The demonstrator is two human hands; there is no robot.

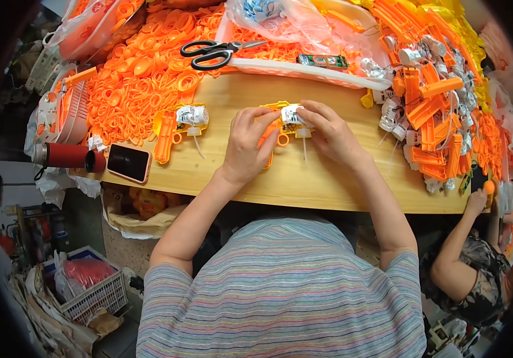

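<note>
My left hand (244, 142) and my right hand (332, 134) meet over a half-assembled orange-and-yellow toy gun (283, 139) lying at the middle of the table. A white motor unit (293, 114) sits in its yellow part, and a thin clear tube (305, 150) hangs from it. My left fingers are curled around the toy's left side, partly hiding its orange handle. With bent fingers, my right hand grips the right end beside the white unit. A similar half-assembled toy gun (164, 137) rests to the left, untouched.
Heaped orange parts (131, 83) cover the back left. Black-handled scissors (212, 55) lie by a white tray (304, 69). Orange-and-white assemblies (429, 113) pile up at right. A phone (128, 163) and red flask (68, 155) are at left. Another person's arm (456, 253) shows at lower right.
</note>
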